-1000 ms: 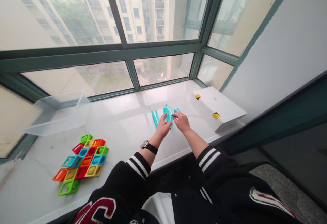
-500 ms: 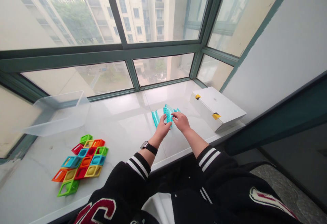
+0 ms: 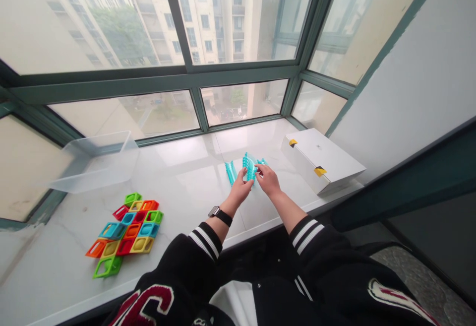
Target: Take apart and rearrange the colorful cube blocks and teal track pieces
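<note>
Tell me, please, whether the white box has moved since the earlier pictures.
No: the white box keeps its place against the window's corner post; both shift rightward together as the camera turns.

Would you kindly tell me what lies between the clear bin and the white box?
The head view shows turquoise pieces there, the left hand and right hand at the middle one.

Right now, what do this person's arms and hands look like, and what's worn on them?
The left hand and right hand wear no gloves. The sleeves are black, and each cuff has two white stripes. A rectangular-faced watch with a black band sits on the left wrist. Maroon patches edged in off-white show on the jacket at both sides.
</note>
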Available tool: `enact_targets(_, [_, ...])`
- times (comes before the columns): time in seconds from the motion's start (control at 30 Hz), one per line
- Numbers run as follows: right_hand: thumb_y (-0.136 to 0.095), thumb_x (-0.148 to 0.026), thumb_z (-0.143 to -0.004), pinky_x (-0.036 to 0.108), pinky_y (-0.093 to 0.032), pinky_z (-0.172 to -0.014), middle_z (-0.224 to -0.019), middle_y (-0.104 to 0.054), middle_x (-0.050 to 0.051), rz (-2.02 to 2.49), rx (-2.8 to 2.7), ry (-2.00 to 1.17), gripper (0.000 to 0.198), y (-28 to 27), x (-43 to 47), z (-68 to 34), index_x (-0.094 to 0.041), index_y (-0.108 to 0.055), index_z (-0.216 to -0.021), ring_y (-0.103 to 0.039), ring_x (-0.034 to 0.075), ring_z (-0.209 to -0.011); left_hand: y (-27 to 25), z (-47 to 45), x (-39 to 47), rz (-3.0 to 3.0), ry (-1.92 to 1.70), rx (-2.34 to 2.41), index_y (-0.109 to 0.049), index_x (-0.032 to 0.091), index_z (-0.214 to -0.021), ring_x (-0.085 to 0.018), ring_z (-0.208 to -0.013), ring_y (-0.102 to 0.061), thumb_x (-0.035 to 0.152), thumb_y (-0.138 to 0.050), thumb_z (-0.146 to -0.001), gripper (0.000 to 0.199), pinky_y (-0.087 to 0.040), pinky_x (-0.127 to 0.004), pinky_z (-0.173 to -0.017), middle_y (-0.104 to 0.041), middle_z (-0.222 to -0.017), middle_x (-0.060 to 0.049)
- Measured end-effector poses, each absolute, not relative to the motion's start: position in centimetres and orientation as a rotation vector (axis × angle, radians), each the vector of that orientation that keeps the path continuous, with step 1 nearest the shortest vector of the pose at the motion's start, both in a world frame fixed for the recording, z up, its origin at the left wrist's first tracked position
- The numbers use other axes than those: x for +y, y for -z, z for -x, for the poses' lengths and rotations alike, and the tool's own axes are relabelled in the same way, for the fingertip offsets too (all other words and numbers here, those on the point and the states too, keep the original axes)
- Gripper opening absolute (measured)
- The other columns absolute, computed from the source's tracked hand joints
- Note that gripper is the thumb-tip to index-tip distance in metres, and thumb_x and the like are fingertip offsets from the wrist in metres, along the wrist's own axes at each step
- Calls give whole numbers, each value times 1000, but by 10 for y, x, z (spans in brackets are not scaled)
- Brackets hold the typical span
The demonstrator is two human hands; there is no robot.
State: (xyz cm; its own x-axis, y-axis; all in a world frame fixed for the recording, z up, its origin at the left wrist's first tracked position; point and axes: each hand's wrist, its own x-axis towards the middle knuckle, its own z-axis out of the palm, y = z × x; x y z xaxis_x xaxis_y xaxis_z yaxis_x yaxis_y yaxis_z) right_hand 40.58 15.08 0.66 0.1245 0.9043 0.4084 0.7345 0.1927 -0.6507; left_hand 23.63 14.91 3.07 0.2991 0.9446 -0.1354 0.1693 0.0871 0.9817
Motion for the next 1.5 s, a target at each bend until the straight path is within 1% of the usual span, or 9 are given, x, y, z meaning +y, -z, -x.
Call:
enact_targets(0.27, [-60,-25,-89,38,-59,-82,-105,-71,8,1546,-1496,-289,46,-8,141,-404,-21,-63,-135,-67,20,-78,-39,-225,137,-1386,-814,1086,-43,24,-158,-16,-91,-69,27,-68,-90,73,-61,-29,-72,-43,-166,-18])
enact_targets(0.33, [-60,-31,-90,38,-59,-80,-102,-72,8,1548,-1397,-289,45,-2,128,-402,-19,-62,-133,-67,21,-77,-41,-208,128,-1454,-796,1035,-53,22,-150,-17,-91,-70,29,-67,-91,62,-60,-29,-72,-57,-154,-17])
enact_targets(0.43, [-59,-37,-91,38,-58,-80,-88,-72,5,1597,-1281,-382,33,19,101,-395,-20,-67,-117,-68,22,-75,-41,-171,110,-1643,-770,1015,-69,22,-131,-18,-88,-70,34,-64,-93,40,-59,-31,-75,-77,-119,-10])
enact_targets(0.57, [-58,-38,-90,37,-57,-76,-80,-73,4,1626,-1409,-637,23,55,60,-379,-22,-71,-100,-69,23,-73,-26,-109,80,-1739,-766,1167,-75,25,-118,-19,-84,-70,40,-64,-92,32,-57,-32,-76,-79,-97,-5])
enact_targets(0.73, [-54,-28,-94,39,-56,-86,-95,-75,7,1543,-1691,-529,21,73,33,-365,-23,-72,-101,-70,25,-89,-5,-30,33,-1607,-829,1436,-77,25,-107,-21,-80,-71,48,-66,-88,32,-58,-33,-73,-78,-89,-4])
enact_targets(0.97, [-50,-23,-96,43,-53,-88,-95,-74,9,1552,-1863,-356,23,76,34,-364,-23,-72,-103,-67,27,-91,-25,78,-20,-1496,-1069,1974,-75,28,-110,-24,-81,-70,58,-65,-87,39,-61,-39,-82,-76,-95,-3])
enact_targets(1.13, [-50,-26,-97,43,-53,-89,-95,-73,10,1555,-1894,-314,23,83,35,-367,-22,-71,-105,-67,28,-91,-31,141,-15,-1460,-1332,2266,-58,24,-140,-29,-117,-68,55,-64,-88,61,-55,-45,-108,-70,-124,-9])
enact_targets(1.27, [-50,-27,-97,43,-52,-88,-93,-72,10,1550,-1915,-283,22,85,36,-368,-22,-70,-105,-66,28,-89,-18,179,8,-1404,-1227,2380,-41,17,-153,-32,-135,-58,52,-70,-83,84,-45,-49,-120,-61,-139,-15])
enact_targets(1.5, [-52,-27,-95,42,-52,-88,-93,-72,10,1564,-1937,-256,21,87,38,-369,-22,-71,-103,-66,28,-89,-2,199,53,-1435,-955,2398,-46,12,-147,-35,-141,-54,51,-73,-81,81,-42,-48,-121,-59,-145,-19])
